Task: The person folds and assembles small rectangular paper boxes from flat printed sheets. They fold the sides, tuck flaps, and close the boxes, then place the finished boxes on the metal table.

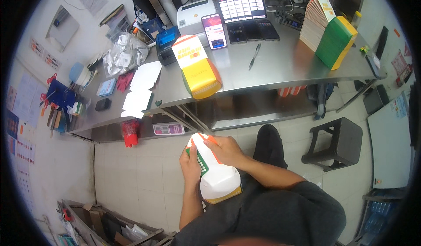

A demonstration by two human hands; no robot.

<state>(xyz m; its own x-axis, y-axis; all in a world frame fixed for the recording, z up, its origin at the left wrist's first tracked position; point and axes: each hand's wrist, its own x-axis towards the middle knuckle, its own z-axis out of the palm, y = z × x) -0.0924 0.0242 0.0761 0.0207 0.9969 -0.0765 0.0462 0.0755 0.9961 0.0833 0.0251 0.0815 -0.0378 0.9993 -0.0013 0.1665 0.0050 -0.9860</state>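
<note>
Left hand [190, 162] partly out of sight behind the carton [219, 177], details on the far screen [242, 7] too tiny

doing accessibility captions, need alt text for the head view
A person's left hand and right hand hold a mostly white carton at its far end. Beyond it, a steel table bears a yellow-and-white carton, an upright phone, a pen and a fanned cardboard stack.

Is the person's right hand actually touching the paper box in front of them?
Touching. In the head view, the right hand grasps the paper box near its narrow upper end, with no gap showing.
</note>
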